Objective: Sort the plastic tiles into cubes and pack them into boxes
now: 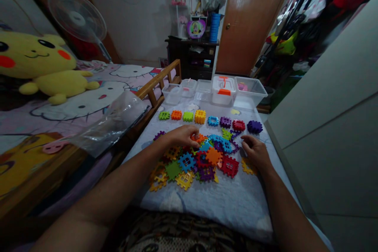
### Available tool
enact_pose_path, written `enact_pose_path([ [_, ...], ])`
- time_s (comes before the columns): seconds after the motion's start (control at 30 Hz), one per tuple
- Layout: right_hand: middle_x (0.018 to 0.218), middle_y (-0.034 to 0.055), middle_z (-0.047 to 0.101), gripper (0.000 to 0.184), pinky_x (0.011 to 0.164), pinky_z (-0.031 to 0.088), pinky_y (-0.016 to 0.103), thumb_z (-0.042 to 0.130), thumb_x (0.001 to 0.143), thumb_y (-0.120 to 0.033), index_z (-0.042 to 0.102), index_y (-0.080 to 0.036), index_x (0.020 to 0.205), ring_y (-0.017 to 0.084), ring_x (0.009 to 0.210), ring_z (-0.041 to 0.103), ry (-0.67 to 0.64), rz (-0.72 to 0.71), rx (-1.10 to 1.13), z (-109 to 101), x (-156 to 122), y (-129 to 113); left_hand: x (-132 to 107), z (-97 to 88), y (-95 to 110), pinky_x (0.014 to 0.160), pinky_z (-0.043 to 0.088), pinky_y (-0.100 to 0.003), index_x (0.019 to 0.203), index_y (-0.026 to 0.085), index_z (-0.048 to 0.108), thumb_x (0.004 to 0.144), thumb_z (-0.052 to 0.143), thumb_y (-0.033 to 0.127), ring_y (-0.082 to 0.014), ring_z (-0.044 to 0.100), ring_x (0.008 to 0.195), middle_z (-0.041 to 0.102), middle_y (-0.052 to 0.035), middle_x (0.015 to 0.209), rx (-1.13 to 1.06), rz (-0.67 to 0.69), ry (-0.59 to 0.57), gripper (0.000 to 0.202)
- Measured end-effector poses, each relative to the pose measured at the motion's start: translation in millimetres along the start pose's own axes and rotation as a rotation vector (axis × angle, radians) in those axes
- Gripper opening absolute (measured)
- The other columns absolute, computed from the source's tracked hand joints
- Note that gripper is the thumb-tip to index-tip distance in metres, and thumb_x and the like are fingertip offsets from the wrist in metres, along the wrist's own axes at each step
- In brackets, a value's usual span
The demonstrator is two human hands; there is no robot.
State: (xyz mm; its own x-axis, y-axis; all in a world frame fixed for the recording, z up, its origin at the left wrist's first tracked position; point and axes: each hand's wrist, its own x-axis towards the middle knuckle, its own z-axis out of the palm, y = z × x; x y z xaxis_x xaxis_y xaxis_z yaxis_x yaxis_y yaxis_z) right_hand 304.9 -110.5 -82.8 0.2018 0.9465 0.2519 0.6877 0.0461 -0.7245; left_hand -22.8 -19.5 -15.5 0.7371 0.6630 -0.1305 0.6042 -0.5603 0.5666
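My left hand point(186, 136) reaches over the far side of a mixed pile of plastic interlocking blocks. Its thumb and fingers close around an orange block point(201, 138). To the right of the pile hovers my right hand point(256, 151), fingers loosely bent and apart, with nothing visible in them. Close below it lies a yellow block point(248, 166), partly covered by the hand. The pile includes a red square block point(229, 166), an orange block point(214, 156), a green block point(173, 170), a blue block point(187, 162) and a yellow window block point(184, 180).
Beyond the pile runs a row of sorted stacks, including a yellow stack point(200, 117) and a dark purple stack point(254, 126). Clear plastic boxes point(251, 93) line the far edge. A wooden bed rail point(159, 80) borders the left, a white cabinet point(325, 106) the right.
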Motion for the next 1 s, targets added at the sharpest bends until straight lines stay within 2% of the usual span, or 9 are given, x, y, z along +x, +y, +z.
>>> enact_pose_path([
  [0.1,0.084,0.0084,0.074,0.035,0.07,0.051,0.035,0.054,0.079,-0.039,0.072,-0.017,0.098,0.023,0.074,0.066,-0.001,-0.004,-0.01,-0.5,-0.1,-0.6,1.3,0.5,3.8,0.06,0.039,-0.024,0.077,0.019,0.059,0.071,0.072,0.032,-0.0161,0.057,0.072,0.061,0.0013,0.077,0.017,-0.042,-0.008,0.019],
  [0.2,0.083,0.0076,0.074,0.033,0.07,0.051,0.035,0.054,0.078,-0.038,0.072,-0.017,0.097,0.022,0.074,0.066,0.001,-0.008,-0.008,-1.2,-0.3,-1.7,3.5,1.5,6.4,0.066,0.043,-0.025,0.083,0.019,0.061,0.068,0.071,0.025,-0.0178,0.06,0.079,0.065,-0.0001,0.085,0.055,-0.032,0.025,0.018],
  [0.33,0.081,0.007,0.073,0.032,0.069,0.051,0.034,0.055,0.078,-0.039,0.072,-0.018,0.095,0.022,0.072,0.065,0.009,-0.01,-0.001,-1.5,-0.3,-3.3,3.1,-11.2,-2.4,0.084,0.049,-0.031,0.106,0.02,0.061,0.069,0.072,0.028,-0.0217,0.063,0.097,0.067,-0.0058,0.11,0.009,-0.012,0.142,0.039],
  [0.43,0.08,0.007,0.073,0.034,0.067,0.05,0.034,0.055,0.078,-0.041,0.072,-0.017,0.095,0.021,0.069,0.064,0.013,-0.012,-0.001,-1.7,-0.4,-4.6,-2.9,-29.7,-17.9,0.089,0.05,-0.034,0.12,0.017,0.058,0.068,0.072,0.032,-0.0238,0.063,0.102,0.066,-0.0093,0.115,-0.038,-0.12,0.247,0.055],
  [0.5,0.078,0.007,0.072,0.036,0.066,0.049,0.034,0.054,0.078,-0.042,0.072,-0.016,0.096,0.021,0.066,0.062,0.01,-0.011,-0.005,-2.1,-0.5,-5.5,-9.4,-39.4,-28.2,0.09,0.05,-0.035,0.126,0.015,0.055,0.066,0.073,0.033,-0.0251,0.063,0.104,0.065,-0.0108,0.116,-0.012,-0.187,0.27,0.065],
  [0.57,0.076,0.0068,0.071,0.038,0.065,0.049,0.034,0.054,0.078,-0.043,0.072,-0.015,0.097,0.02,0.064,0.061,0.0,-0.008,-0.005,-2.4,-0.6,-6.3,-16.1,-43.6,-35.4,0.093,0.049,-0.035,0.127,0.015,0.055,0.065,0.073,0.03,-0.0258,0.063,0.107,0.064,-0.0112,0.121,0.033,-0.2,0.239,0.067],
  [0.73,0.076,0.0068,0.071,0.037,0.065,0.049,0.035,0.054,0.078,-0.042,0.072,-0.015,0.096,0.021,0.065,0.061,0.004,-0.004,-0.005,-2.1,-0.2,-7.1,-20.8,-32.2,-34.3,0.099,0.045,-0.034,0.121,0.017,0.062,0.066,0.071,0.026,-0.0268,0.06,0.115,0.064,-0.0099,0.126,0.135,-0.158,0.103,0.057],
  [0.87,0.077,0.0069,0.072,0.037,0.066,0.049,0.035,0.054,0.078,-0.042,0.072,-0.016,0.097,0.021,0.066,0.062,0.006,-0.001,0.002,-1.8,-0.3,-6.7,-10.7,-17.4,-24.3,0.094,0.048,-0.035,0.116,0.016,0.065,0.069,0.071,0.03,-0.0307,0.061,0.112,0.067,-0.0123,0.121,0.206,-0.2,0.116,0.05],
  [1.0,0.079,0.0076,0.072,0.037,0.066,0.049,0.035,0.054,0.078,-0.041,0.072,-0.015,0.097,0.021,0.067,0.063,0.005,-0.007,-0.002,-1.7,-0.2,-5.1,-2.6,-9.6,-16.5,0.089,0.049,-0.035,0.11,0.018,0.068,0.066,0.074,0.028,-0.0321,0.063,0.109,0.071,-0.0115,0.112,0.278,-0.25,0.126,0.045],
])
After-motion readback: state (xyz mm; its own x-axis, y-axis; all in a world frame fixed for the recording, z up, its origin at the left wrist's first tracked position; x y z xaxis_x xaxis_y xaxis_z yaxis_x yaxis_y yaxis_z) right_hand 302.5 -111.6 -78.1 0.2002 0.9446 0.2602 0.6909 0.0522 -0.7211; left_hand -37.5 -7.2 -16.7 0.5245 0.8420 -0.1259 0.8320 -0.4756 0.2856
